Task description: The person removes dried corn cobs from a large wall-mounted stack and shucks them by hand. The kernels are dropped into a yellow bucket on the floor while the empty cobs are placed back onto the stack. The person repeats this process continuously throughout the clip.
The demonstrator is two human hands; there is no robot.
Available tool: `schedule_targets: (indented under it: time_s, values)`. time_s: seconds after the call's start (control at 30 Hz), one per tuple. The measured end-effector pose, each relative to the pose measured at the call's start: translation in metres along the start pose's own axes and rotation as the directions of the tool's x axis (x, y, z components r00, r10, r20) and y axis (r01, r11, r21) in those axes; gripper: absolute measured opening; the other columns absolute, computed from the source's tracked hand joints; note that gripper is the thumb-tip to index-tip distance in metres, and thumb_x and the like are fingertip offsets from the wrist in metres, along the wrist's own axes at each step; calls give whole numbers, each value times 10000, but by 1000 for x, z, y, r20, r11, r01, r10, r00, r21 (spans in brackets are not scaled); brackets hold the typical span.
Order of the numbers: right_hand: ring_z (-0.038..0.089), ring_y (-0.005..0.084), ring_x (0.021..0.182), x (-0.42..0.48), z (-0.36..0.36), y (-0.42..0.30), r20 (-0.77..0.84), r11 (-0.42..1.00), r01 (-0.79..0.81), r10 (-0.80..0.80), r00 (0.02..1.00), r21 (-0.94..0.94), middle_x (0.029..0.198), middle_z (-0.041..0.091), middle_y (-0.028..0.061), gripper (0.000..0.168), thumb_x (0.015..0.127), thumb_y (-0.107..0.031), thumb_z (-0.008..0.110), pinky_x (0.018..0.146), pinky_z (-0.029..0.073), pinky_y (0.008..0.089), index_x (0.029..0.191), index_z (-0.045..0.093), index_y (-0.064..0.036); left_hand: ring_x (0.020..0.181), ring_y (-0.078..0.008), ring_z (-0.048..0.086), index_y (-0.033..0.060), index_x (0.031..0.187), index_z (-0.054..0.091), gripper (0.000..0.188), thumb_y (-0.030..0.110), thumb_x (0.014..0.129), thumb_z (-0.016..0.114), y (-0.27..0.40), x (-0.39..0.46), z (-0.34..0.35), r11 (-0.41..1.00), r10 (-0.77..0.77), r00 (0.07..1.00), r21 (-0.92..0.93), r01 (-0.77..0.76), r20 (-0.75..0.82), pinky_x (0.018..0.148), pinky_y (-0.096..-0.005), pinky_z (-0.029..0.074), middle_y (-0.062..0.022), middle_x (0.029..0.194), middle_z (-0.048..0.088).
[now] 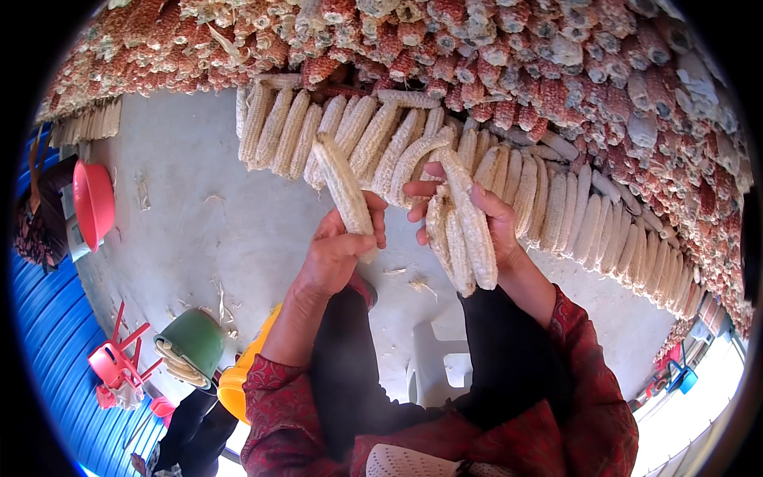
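Note:
My left hand (331, 259) grips one pale, shelled corn cob (343, 179) near its lower end, with the cob's tip leaning up and to the left. In my right hand (501, 223) is a small bunch of pale corn cobs (471, 229), held side by side between thumb and fingers. The two hands are apart, above the floor between my knees. Just beyond them, a long row of pale corn cobs (390, 143) stands upright and packed close, with a few lying across the top.
Reddish corn cobs (506, 53) form a high stack behind the row. To the left are a pink basin (94, 206), a pink stool (116, 361), a green bucket (194, 343) holding cobs, and a yellow bucket (235, 381). Other people (45, 220) are partly visible at the left. I sit above a grey plastic stool (429, 364).

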State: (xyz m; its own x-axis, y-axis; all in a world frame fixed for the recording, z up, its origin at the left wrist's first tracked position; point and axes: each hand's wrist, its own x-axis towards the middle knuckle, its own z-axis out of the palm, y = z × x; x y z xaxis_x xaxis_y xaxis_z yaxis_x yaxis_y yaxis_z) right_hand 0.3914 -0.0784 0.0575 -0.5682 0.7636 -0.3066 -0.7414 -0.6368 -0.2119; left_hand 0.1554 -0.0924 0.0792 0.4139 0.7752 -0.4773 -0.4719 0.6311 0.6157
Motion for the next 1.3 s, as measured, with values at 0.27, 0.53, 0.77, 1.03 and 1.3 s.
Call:
schedule_targets:
  time_s: [0.27, 0.53, 0.77, 1.03, 1.3]
  values:
    - [552, 368, 1175, 5, 43, 18, 56, 984, 105, -114, 992, 142, 1335, 499, 241, 530, 956, -345, 510, 931, 513, 519, 1389, 406, -56, 838, -135, 613, 59, 1148, 547, 407, 147, 817, 767, -25, -31, 37, 994, -81, 974, -91, 63, -211, 612, -252, 495, -26, 983, 612]
    - [490, 349, 1259, 2, 64, 30, 10, 981, 166, -168, 986, 97, 1340, 509, 227, 522, 929, -303, 526, 1072, 396, 507, 1360, 438, -23, 795, -131, 636, 68, 1213, 518, 470, 75, 812, 761, -43, -48, 42, 981, -72, 974, -191, 30, -214, 528, -251, 486, -28, 974, 641]
    - [608, 342, 1089, 14, 38, 31, -147, 997, 82, -83, 986, -12, 1277, 546, 235, 341, 926, -225, 561, 869, 551, 493, 1206, 522, -33, 736, -141, 643, 50, 1117, 577, 360, 76, 811, 765, -38, -44, 14, 950, -29, 947, -305, -74, -319, 561, -250, 472, -49, 915, 670]
    - [629, 221, 885, 10, 65, 16, 220, -121, 195, -251, 942, -973, 1002, 599, 90, 324, 733, -17, 736, 755, 518, 310, 1032, 611, -27, 677, -104, 575, 22, 974, 673, 345, 122, 695, 849, -16, -51, -1, 655, 307, 889, 753, 62, -340, 652, -279, 483, -34, 791, 661]
    - [627, 240, 804, 13, 84, -3, 420, -570, 311, -67, 905, -760, 918, 592, 96, 269, 720, -37, 726, 692, 511, 338, 966, 619, -30, 787, -112, 584, 36, 964, 646, 278, 121, 763, 817, 2, -48, -9, 826, 199, 925, 563, 19, -323, 693, -256, 483, -31, 839, 643]
